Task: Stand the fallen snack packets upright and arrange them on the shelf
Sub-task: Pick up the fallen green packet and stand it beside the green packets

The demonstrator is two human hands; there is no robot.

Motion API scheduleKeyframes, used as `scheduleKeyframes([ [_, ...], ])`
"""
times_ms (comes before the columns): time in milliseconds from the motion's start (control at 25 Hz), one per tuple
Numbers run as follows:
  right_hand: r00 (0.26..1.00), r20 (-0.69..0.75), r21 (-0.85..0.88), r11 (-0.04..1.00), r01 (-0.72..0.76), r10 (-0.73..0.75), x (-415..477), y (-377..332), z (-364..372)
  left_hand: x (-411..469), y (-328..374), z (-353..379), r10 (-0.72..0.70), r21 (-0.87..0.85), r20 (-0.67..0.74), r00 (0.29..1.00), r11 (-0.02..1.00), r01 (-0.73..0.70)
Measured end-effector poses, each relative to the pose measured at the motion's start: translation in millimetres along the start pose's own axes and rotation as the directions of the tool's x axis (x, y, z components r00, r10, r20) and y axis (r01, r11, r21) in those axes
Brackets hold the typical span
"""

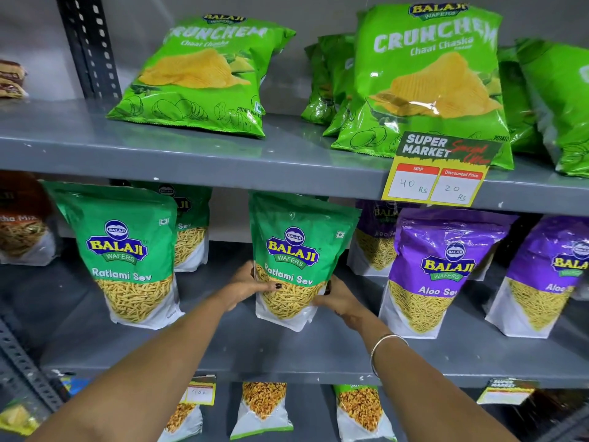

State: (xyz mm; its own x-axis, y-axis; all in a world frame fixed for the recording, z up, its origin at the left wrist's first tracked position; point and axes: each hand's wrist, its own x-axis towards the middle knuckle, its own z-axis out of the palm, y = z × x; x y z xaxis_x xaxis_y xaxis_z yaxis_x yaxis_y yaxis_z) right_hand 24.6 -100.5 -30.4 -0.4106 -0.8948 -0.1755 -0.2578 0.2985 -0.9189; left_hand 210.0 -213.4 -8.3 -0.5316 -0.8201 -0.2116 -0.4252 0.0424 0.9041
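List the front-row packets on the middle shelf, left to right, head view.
Ratlami Sev packet standing free → Ratlami Sev packet in both hands, left hand and right hand on its lower sides → Aloo Sev packet → second Aloo Sev packet at the right edge.

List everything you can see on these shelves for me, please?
Crunchem packets: several, bright green, top shelf.
Price tag: one, yellow and black, top shelf edge.
Ratlami Sev packets: at least three, green, middle shelf, upright.
Held Ratlami Sev packet: one, green, middle shelf centre.
Aloo Sev packets: at least three, purple, middle shelf right.
Snack packets: several, white with green, bottom shelf.
Left hand: on the held packet's left side.
Right hand: on its right side, bangle at the wrist.
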Motion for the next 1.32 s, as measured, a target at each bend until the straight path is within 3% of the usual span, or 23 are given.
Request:
scheduleKeyframes([
  [120, 0.994, 0.105, 0.070, 0.997, 0.025, -0.033, -1.7, -3.5, 3.7, -3.2, -1.9, 6.4, 0.017, -0.059, -0.062, 0.998, 0.998, -0.020],
  [240, 0.997, 0.059, 0.127, 0.991, 0.051, -0.059, 3.5, 1.4, 9.0, -5.3, -8.3, 9.5, 0.027, -0.073, -0.106, 0.994, 0.997, -0.035],
  [680, 0.989, 0.132, 0.139, 0.989, 0.041, -0.060, -0.1, -0.9, 5.8, -18.7, -7.8, 20.0, 0.015, -0.049, -0.199, 0.980, 0.998, -0.026],
  [760, 0.986, 0.164, 0.013, 1.000, -0.017, 0.015, -1.6, -5.2, 3.1, -22.0, -8.9, 20.9, 0.007, -0.043, -0.177, 0.984, 0.999, -0.015],
  [840, 0.948, 0.209, -0.269, 0.946, -0.180, 0.240, -10.8, -18.0, -3.6, -29.9, -15.3, 19.0, -0.031, -0.010, -0.143, 0.989, 1.000, 0.030],
  [920, 0.827, 0.221, -0.520, 0.780, -0.349, 0.517, -16.0, -30.5, -6.3, -41.6, -27.4, 5.4, -0.043, 0.114, -0.146, 0.988, 0.992, 0.060],
  [1000, 0.717, 0.258, -0.652, 0.665, -0.365, 0.647, -19.0, -48.5, 1.9, -55.3, -39.5, -14.3, -0.037, 0.187, -0.242, 0.970, 0.979, 0.084],
  [1040, 0.698, 0.280, -0.684, 0.647, -0.337, 0.660, -17.8, -59.2, 17.1, -62.7, -49.5, -28.5, -0.028, 0.214, -0.309, 0.951, 0.972, 0.098],
  [1120, 0.724, 0.339, -0.701, 0.674, -0.231, 0.601, -18.2, -82.6, 59.1, -82.5, -68.5, -57.2, -0.013, 0.150, -0.467, 0.884, 0.984, 0.094],
  [1200, 0.804, 0.380, -0.663, 0.741, -0.108, 0.457, -21.6, -104.3, 112.9, -98.6, -91.3, -90.2, 0.052, 0.064, -0.618, 0.785, 0.998, -0.016],
  [1280, 0.893, 0.356, -0.578, 0.816, -0.021, 0.275, -23.9, -118.5, 168.4, -102.0, -115.1, -134.0, 0.133, 0.094, -0.704, 0.698, 0.991, -0.094],
  [1320, 0.926, 0.317, -0.514, 0.858, -0.014, 0.206, -20.4, -119.9, 193.0, -96.3, -123.5, -155.5, 0.134, 0.104, -0.704, 0.697, 0.991, -0.086],
])
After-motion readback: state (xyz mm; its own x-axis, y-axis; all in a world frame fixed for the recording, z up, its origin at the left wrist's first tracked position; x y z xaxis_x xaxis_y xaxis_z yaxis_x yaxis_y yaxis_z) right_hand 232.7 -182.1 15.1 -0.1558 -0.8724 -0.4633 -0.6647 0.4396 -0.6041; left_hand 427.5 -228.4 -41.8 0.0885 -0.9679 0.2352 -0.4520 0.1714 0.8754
